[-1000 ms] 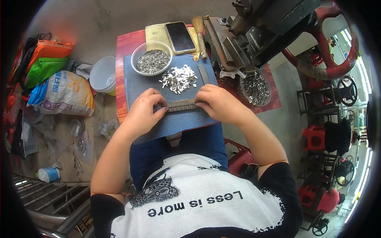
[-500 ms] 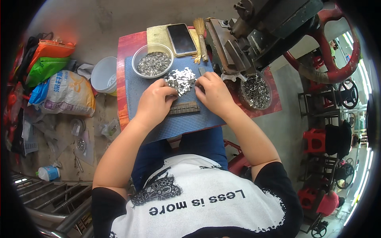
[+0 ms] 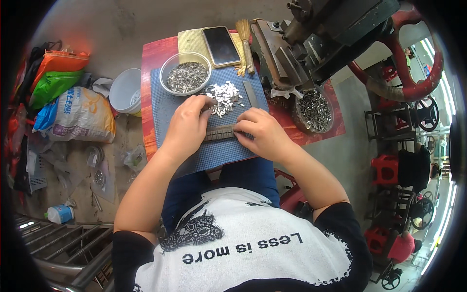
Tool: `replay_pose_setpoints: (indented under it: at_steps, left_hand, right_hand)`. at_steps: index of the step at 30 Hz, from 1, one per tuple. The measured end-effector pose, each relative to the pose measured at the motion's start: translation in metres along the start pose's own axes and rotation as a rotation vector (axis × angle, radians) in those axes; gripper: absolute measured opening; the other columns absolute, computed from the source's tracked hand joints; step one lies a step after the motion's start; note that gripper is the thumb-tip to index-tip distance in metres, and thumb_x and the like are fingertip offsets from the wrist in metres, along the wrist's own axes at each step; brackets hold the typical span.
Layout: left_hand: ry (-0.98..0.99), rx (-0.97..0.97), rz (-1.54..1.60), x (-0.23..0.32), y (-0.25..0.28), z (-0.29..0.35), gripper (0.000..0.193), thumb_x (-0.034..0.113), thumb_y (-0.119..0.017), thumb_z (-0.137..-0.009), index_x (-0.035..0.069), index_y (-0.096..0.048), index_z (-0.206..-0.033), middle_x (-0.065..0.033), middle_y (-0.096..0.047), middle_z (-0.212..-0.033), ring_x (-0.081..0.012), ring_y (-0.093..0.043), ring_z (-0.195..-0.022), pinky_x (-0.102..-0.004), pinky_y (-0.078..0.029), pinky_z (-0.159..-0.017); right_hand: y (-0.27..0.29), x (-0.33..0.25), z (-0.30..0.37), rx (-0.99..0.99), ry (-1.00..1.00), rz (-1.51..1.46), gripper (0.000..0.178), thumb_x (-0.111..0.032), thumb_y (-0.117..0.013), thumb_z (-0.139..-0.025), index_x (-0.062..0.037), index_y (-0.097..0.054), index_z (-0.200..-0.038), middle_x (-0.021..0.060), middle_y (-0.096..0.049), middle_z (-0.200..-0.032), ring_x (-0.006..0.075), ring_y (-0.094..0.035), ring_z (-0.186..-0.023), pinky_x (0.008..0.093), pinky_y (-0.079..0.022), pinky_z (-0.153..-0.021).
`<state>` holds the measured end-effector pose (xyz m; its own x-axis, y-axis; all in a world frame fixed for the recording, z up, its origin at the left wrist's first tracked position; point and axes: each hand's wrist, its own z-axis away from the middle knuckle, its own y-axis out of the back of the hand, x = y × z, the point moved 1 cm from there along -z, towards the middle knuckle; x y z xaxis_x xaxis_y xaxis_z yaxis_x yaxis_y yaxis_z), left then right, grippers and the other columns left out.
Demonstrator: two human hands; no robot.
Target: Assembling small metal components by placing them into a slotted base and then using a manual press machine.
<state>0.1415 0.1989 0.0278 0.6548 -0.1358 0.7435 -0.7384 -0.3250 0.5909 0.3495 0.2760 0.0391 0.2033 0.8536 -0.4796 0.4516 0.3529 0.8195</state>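
Note:
A slotted metal bar (image 3: 220,133) lies on the blue ribbed mat (image 3: 194,158). Above it spreads a loose pile of small shiny metal pins (image 3: 224,99). My left hand (image 3: 187,120) is closed at the pile's left edge, by the bar's left end; whatever its fingertips pinch is hidden. At the bar's right end, my right hand (image 3: 262,130) has thumb and fingers pinched together, and what sits between them is too small to make out. A clear bowl (image 3: 163,82) full of similar pins stands behind my left hand. A flat grey metal strip (image 3: 250,94) lies beyond my right hand.
A phone (image 3: 222,46) lies on a yellow cloth beside a straw brush (image 3: 244,41). A dark hand press (image 3: 311,48) with a red wheel stands at right, a tub of metal pieces (image 3: 315,111) below it. At left are a white bucket (image 3: 125,90) and a sack (image 3: 80,114).
My right hand has moved down from the pile's right side to the slotted bar's right end. My left hand has shifted slightly upward and left.

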Motion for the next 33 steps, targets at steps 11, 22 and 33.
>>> replay_pose_setpoints:
  at_steps: [11,22,33]
  left_hand:
    - [0.286,-0.079,0.226,-0.002,0.020,0.026,0.010,0.003,-0.070,-0.087,-0.003,-0.066,-0.094,-0.0143,-0.068,-0.091,-0.0223,-0.067,-0.080,-0.0330,-0.053,-0.074]
    - [0.068,-0.197,-0.016,-0.002,0.015,0.029,0.015,0.007,-0.074,-0.080,-0.002,-0.069,-0.091,-0.0141,-0.064,-0.101,-0.0302,-0.064,-0.094,-0.0367,-0.051,-0.084]
    - [0.147,-0.020,-0.008,-0.007,0.002,0.002,0.011,0.008,-0.076,-0.082,0.003,-0.075,-0.092,-0.0095,-0.064,-0.086,-0.0223,-0.062,-0.073,-0.0339,-0.051,-0.069]
  right_hand:
    - [-0.016,0.025,-0.023,0.181,-0.177,0.060,0.010,-0.009,-0.075,-0.083,-0.0038,-0.072,-0.091,0.0107,-0.065,-0.090,0.0300,-0.064,-0.087,0.0386,-0.052,-0.077]
    - [-0.001,0.008,-0.018,-0.002,-0.006,-0.121,0.012,-0.006,-0.071,-0.082,-0.0017,-0.067,-0.092,0.0118,-0.064,-0.098,0.0311,-0.062,-0.095,0.0390,-0.051,-0.084]
    - [-0.004,-0.001,-0.002,0.025,0.034,-0.016,0.012,-0.007,-0.074,-0.081,-0.0027,-0.069,-0.092,0.0097,-0.067,-0.094,0.0307,-0.063,-0.093,0.0395,-0.051,-0.083]
